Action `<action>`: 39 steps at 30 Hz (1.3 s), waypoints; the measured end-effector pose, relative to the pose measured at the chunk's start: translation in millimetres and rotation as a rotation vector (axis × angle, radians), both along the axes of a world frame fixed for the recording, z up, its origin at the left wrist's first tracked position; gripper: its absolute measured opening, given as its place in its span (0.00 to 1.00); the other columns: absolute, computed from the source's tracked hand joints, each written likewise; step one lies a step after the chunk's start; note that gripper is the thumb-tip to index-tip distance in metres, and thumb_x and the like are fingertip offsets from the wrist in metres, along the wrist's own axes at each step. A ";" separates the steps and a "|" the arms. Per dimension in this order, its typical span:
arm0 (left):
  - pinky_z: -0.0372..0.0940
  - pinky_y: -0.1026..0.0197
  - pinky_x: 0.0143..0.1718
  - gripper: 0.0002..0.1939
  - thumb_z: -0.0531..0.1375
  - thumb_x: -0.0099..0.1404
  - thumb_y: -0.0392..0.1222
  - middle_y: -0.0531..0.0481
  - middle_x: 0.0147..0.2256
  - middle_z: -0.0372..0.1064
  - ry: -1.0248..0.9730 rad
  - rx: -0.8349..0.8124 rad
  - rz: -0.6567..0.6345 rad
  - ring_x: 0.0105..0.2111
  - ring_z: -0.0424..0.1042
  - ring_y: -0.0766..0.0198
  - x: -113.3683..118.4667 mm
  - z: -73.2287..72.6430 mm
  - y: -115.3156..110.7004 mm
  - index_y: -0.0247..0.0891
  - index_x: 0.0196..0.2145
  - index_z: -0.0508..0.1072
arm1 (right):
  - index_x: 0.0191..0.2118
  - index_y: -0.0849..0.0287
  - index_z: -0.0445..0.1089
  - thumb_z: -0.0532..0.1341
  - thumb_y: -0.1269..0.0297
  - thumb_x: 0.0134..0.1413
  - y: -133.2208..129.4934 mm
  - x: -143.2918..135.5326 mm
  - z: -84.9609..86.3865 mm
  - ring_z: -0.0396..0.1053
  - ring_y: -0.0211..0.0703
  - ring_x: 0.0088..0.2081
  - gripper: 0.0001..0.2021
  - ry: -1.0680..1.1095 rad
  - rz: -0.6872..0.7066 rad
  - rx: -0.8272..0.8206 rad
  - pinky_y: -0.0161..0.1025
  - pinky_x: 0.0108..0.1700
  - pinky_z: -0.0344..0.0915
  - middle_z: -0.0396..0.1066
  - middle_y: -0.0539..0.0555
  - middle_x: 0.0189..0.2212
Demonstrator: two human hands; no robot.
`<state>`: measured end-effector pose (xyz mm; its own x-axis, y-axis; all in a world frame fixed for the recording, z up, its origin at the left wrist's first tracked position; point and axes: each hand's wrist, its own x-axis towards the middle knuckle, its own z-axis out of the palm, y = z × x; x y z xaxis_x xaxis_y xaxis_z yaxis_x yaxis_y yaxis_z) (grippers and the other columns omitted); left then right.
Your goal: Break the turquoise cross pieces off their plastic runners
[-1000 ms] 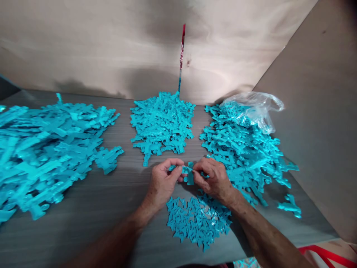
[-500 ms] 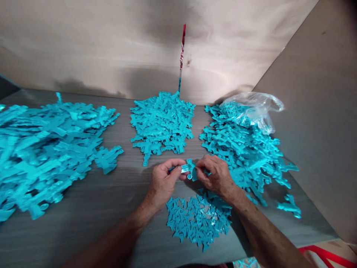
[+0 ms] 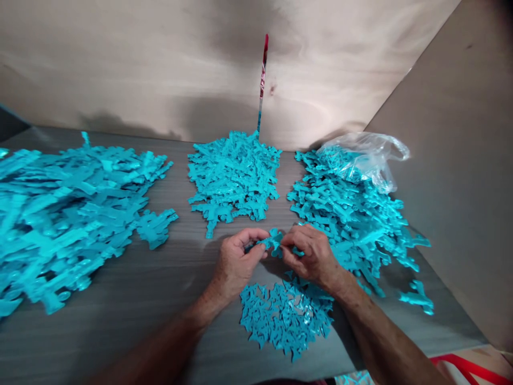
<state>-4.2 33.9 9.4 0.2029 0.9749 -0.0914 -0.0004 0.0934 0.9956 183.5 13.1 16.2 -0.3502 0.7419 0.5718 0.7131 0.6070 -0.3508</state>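
Note:
Between my hands, over the grey tabletop, is a small turquoise plastic piece point(image 3: 274, 240) of irregular outline. My left hand point(image 3: 240, 254) pinches its left end between thumb and fingers. My right hand point(image 3: 306, 248) grips the other end, fingertips closed and partly hiding it. Just below my hands lies a flat heap of small pointed turquoise pieces point(image 3: 276, 315). Beyond them rises a pile of similar turquoise pieces point(image 3: 234, 176). Close behind my right hand is another pile of turquoise pieces point(image 3: 340, 208).
On the left spreads a large pile of longer turquoise pieces point(image 3: 68, 214). A clear plastic bag point(image 3: 377, 160) rests on the right pile. One loose piece point(image 3: 419, 298) lies at the far right. A thin red-and-blue strip point(image 3: 262, 80) stands against the wooden back panel point(image 3: 160, 64).
The held piece has turned slightly between my fingers, so its bright glare and the round part beneath it no longer show the same way. My hands stay nearly in place.

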 end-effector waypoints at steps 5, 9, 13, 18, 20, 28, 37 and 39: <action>0.68 0.66 0.30 0.09 0.62 0.59 0.37 0.53 0.28 0.76 0.117 0.076 -0.026 0.25 0.73 0.67 -4.0 -6.2 0.3 0.38 0.38 0.78 | 0.31 0.57 0.66 0.58 0.74 0.55 -1.3 -3.0 0.4 0.64 0.39 0.27 0.06 -0.070 0.019 0.039 0.38 0.34 0.56 0.68 0.49 0.24; 0.67 0.65 0.30 0.09 0.62 0.59 0.37 0.53 0.27 0.76 0.135 0.089 -0.043 0.26 0.73 0.66 -3.8 -3.0 -0.8 0.38 0.39 0.79 | 0.31 0.57 0.67 0.58 0.74 0.56 -1.4 -1.8 -2.4 0.65 0.39 0.28 0.06 -0.087 0.021 0.068 0.39 0.36 0.57 0.69 0.50 0.25; 0.68 0.63 0.32 0.10 0.63 0.57 0.38 0.50 0.31 0.78 0.148 0.116 -0.038 0.29 0.75 0.63 -3.7 -0.1 -1.6 0.38 0.38 0.80 | 0.30 0.57 0.67 0.58 0.74 0.56 -1.8 -1.7 -3.7 0.65 0.39 0.28 0.06 -0.093 0.023 0.090 0.39 0.37 0.57 0.69 0.49 0.24; 0.69 0.61 0.42 0.12 0.65 0.54 0.36 0.50 0.37 0.80 0.210 0.195 -0.017 0.38 0.77 0.59 -5.8 3.2 -1.4 0.40 0.38 0.81 | 0.30 0.57 0.67 0.59 0.72 0.57 -2.2 -3.0 -2.3 0.65 0.39 0.28 0.06 -0.082 0.017 0.109 0.39 0.36 0.57 0.68 0.50 0.24; 0.69 0.61 0.42 0.12 0.64 0.54 0.35 0.50 0.37 0.81 0.228 0.206 -0.008 0.38 0.77 0.59 -5.7 5.3 -1.4 0.40 0.37 0.81 | 0.31 0.57 0.67 0.58 0.72 0.58 -2.3 -3.3 -2.3 0.65 0.39 0.28 0.05 -0.073 0.017 0.105 0.39 0.36 0.57 0.69 0.50 0.24; 0.71 0.60 0.42 0.10 0.63 0.55 0.34 0.50 0.36 0.81 0.263 0.263 0.042 0.37 0.79 0.59 -1.6 8.8 -5.4 0.40 0.36 0.80 | 0.36 0.57 0.69 0.58 0.70 0.60 -5.5 -4.9 2.5 0.67 0.40 0.30 0.03 -0.027 0.021 0.009 0.39 0.36 0.58 0.70 0.51 0.27; 0.72 0.61 0.44 0.11 0.64 0.56 0.33 0.51 0.38 0.81 0.296 0.387 0.057 0.39 0.79 0.60 -2.3 13.8 -10.2 0.41 0.37 0.80 | 0.31 0.56 0.70 0.59 0.73 0.56 -9.4 -9.8 12.2 0.65 0.38 0.27 0.06 0.105 0.002 -0.059 0.38 0.35 0.58 0.68 0.48 0.23; 0.72 0.61 0.45 0.11 0.64 0.56 0.33 0.51 0.38 0.81 0.293 0.417 0.055 0.39 0.79 0.60 -2.9 14.7 -10.5 0.41 0.38 0.79 | 0.31 0.56 0.71 0.59 0.72 0.56 -9.1 -9.6 12.3 0.64 0.38 0.28 0.06 0.118 0.004 -0.050 0.38 0.36 0.59 0.68 0.49 0.24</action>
<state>-7.1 23.4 24.1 0.1746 0.9490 0.2626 0.2907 -0.3045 0.9071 173.9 4.0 28.5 -0.2857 0.7694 0.5713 0.6626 0.5892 -0.4623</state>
